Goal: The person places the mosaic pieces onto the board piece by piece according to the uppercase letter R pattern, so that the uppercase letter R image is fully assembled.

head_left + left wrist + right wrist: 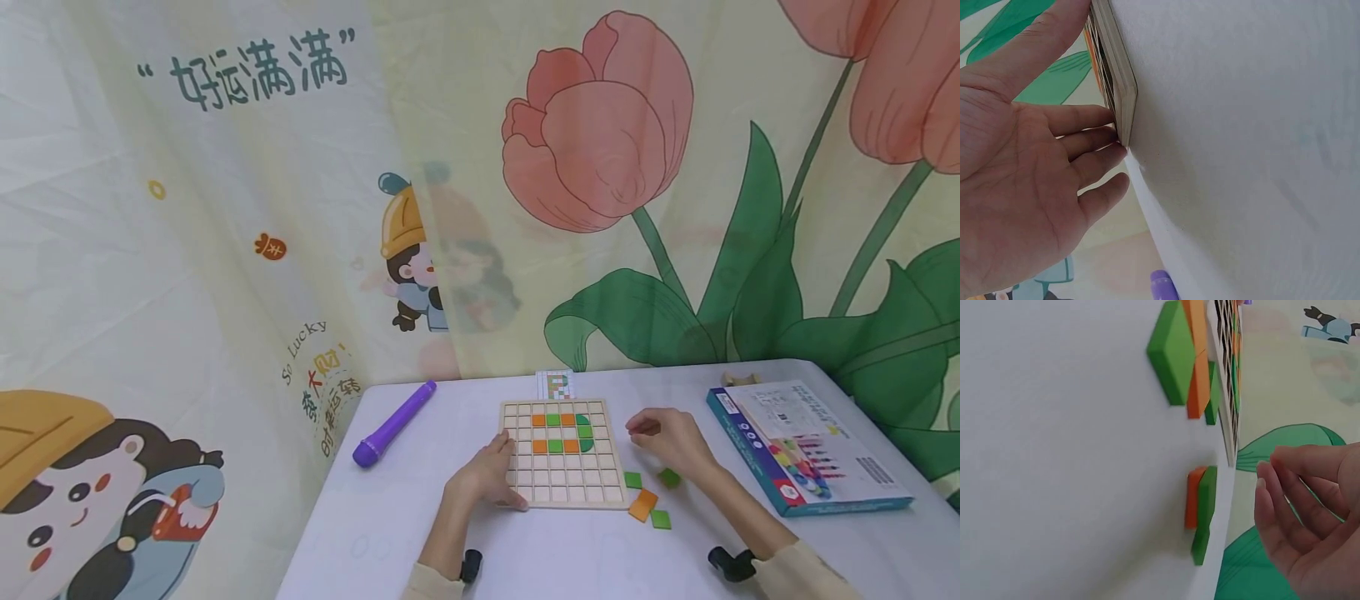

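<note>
A square wooden grid board [564, 490] lies on the table, with a ring of orange and green tiles [539, 447] set in its upper part. My left hand [486, 471] rests against the board's left edge, thumb near the lower corner. In the left wrist view its fairly straight fingers [1094, 159] touch the board's side [1124, 94]. Right of the board my right hand [671, 437] hovers, with thumb and fingertips together and no piece visible between them. Near it lie loose green tiles [661, 520] and an orange tile [643, 505]; the right wrist view shows green pieces [1207, 500] against orange ones.
A small pattern card [555, 385] is behind the board. To the left lies a purple microphone-shaped stick [393, 425]. A flat printed box [810, 450] occupies the table's right side, with a small wooden item [741, 380] behind it. A printed curtain hangs at the back.
</note>
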`<state>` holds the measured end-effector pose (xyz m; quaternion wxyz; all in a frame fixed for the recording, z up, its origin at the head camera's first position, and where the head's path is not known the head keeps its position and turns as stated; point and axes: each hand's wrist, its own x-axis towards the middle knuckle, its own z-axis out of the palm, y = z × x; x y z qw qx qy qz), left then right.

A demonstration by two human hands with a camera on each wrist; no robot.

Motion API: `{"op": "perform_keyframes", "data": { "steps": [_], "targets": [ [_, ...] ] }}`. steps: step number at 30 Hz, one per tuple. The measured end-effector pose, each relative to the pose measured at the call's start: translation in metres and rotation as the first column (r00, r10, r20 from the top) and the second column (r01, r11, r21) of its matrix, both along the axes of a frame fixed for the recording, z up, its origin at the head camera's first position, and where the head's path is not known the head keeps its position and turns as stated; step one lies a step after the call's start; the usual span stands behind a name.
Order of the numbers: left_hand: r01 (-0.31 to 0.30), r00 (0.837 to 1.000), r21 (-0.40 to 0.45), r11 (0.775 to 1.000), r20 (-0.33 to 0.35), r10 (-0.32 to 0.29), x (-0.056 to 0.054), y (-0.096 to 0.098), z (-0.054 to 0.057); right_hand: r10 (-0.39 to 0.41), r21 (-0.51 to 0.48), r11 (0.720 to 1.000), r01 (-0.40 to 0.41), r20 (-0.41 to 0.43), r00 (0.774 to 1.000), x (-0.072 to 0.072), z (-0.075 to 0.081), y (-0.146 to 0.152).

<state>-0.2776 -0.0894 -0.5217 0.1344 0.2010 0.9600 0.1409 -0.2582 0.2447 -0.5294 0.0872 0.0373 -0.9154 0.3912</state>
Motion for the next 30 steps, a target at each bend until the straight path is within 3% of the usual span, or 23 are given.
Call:
{"op": "perform_keyframes", "data": {
  "steps": [4,15,21,30],
  "targets": [
    [-0.008,1.000,0.001,1.000,0.010,0.008,0.000,-0.001,0.000,-0.032,0.043,0.999,0.031,0.008,0.999,0.004,-0.006,0.012],
    [-0.011,1.000,0.011,1.000,0.018,0.011,0.002,-0.002,0.001,-0.099,0.111,0.990,0.084,0.139,0.985,0.016,-0.020,0.038],
    [0.002,1.000,-0.017,1.000,0.006,-0.002,0.001,0.000,0.000,-0.109,0.120,0.988,0.095,0.121,0.987,0.021,-0.019,0.039],
    [0.001,1.000,-0.015,1.000,0.004,-0.001,0.002,0.000,0.001,-0.129,0.092,0.989,0.118,0.117,0.985,0.012,-0.018,0.034]
  ]
}}
